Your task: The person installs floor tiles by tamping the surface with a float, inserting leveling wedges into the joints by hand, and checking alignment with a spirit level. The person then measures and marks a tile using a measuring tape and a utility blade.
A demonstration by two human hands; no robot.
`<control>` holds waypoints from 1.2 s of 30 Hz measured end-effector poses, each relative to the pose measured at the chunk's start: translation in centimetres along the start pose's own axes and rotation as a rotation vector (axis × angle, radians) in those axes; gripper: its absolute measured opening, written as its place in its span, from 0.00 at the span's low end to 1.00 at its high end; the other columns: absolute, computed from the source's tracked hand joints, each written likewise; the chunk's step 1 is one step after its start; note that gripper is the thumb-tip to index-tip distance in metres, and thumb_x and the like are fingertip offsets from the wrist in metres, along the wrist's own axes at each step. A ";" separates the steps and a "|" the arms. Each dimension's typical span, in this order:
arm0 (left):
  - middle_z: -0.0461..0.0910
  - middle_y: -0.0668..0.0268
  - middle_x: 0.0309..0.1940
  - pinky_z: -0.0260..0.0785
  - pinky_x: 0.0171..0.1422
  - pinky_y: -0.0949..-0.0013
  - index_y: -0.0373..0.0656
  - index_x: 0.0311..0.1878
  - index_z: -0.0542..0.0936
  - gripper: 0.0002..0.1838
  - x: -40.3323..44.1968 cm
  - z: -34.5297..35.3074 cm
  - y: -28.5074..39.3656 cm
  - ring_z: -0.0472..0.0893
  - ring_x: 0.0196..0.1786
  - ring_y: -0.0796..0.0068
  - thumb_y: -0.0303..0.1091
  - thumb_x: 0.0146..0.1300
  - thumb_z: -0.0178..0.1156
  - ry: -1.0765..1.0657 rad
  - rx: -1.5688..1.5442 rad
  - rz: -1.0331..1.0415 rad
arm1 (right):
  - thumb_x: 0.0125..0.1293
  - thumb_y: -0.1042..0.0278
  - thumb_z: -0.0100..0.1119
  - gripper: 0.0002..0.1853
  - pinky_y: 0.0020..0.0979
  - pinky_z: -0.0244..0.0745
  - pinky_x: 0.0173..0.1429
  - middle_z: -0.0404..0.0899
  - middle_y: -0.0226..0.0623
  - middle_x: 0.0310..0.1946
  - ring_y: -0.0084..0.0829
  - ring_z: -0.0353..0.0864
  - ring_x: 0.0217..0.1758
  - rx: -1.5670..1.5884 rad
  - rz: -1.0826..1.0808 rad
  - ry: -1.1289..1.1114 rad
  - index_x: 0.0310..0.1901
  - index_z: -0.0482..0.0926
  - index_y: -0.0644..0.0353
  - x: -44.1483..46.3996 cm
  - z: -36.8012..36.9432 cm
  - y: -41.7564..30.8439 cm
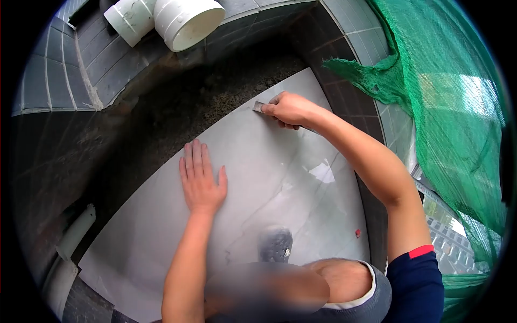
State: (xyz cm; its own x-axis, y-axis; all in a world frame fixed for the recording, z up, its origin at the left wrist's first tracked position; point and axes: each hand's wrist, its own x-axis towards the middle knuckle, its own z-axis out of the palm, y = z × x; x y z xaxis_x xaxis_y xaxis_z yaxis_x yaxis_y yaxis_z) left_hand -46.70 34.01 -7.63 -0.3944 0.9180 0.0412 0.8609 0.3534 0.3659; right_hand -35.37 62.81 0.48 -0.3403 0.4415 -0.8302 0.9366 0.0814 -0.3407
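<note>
A large pale marbled tile [242, 177] spreads below me, its far edge bordering a strip of dark, rough mortar [215, 102]. My left hand [202, 177] lies flat on the tile with fingers apart and fingertips near that edge. Farther right, my right hand [291, 110] is closed around a small metal scraper [258, 106]. Its flat blade pokes out to the left, low over the tile near the same edge; the rest is hidden in my fingers, and I cannot tell whether the blade touches.
White plastic pipes [188, 24] stick out at the top, and another pale pipe [70, 242] runs along the lower left. Dark tiled walls [344, 81] enclose the floor. Green netting [441, 97] hangs at the right. A small red piece [358, 233] sits near the tile's right side.
</note>
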 end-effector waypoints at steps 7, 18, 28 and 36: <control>0.58 0.54 0.83 0.45 0.87 0.45 0.36 0.79 0.62 0.40 0.4 0.0 0.1 0.53 0.86 0.51 0.43 0.68 0.61 0.000 0.010 0.003 | 0.76 0.48 0.54 0.27 0.37 0.74 0.30 0.80 0.37 0.20 0.32 0.78 0.20 -0.061 -0.031 0.023 0.27 0.81 0.64 -0.3 1.1 -1.4; 0.58 0.54 0.83 0.46 0.87 0.45 0.36 0.80 0.62 0.40 0.1 0.1 -0.1 0.53 0.86 0.51 0.44 0.69 0.60 0.005 0.008 0.006 | 0.77 0.44 0.54 0.26 0.36 0.76 0.32 0.82 0.33 0.23 0.28 0.77 0.22 -0.132 -0.020 0.006 0.36 0.84 0.62 -0.3 1.1 -1.9; 0.59 0.54 0.82 0.46 0.87 0.45 0.36 0.79 0.63 0.39 0.2 0.0 0.0 0.54 0.86 0.51 0.44 0.69 0.60 0.006 0.008 0.007 | 0.77 0.46 0.53 0.28 0.38 0.78 0.34 0.81 0.37 0.20 0.32 0.81 0.23 -0.072 -0.028 0.023 0.26 0.80 0.64 -0.8 1.8 -1.8; 0.58 0.54 0.83 0.45 0.87 0.46 0.36 0.79 0.62 0.39 0.2 0.1 -0.1 0.53 0.86 0.51 0.44 0.69 0.60 0.001 0.002 -0.004 | 0.77 0.46 0.55 0.26 0.33 0.74 0.29 0.80 0.34 0.22 0.26 0.76 0.21 0.045 -0.046 0.053 0.33 0.83 0.64 -0.6 2.7 -2.0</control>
State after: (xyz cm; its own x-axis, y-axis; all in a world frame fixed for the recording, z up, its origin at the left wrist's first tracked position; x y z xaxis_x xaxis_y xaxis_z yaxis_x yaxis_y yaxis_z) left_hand -46.86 34.18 -7.73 -0.3978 0.9166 0.0405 0.8600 0.3571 0.3645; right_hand -37.31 59.94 0.43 -0.3767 0.4850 -0.7892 0.9151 0.0627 -0.3983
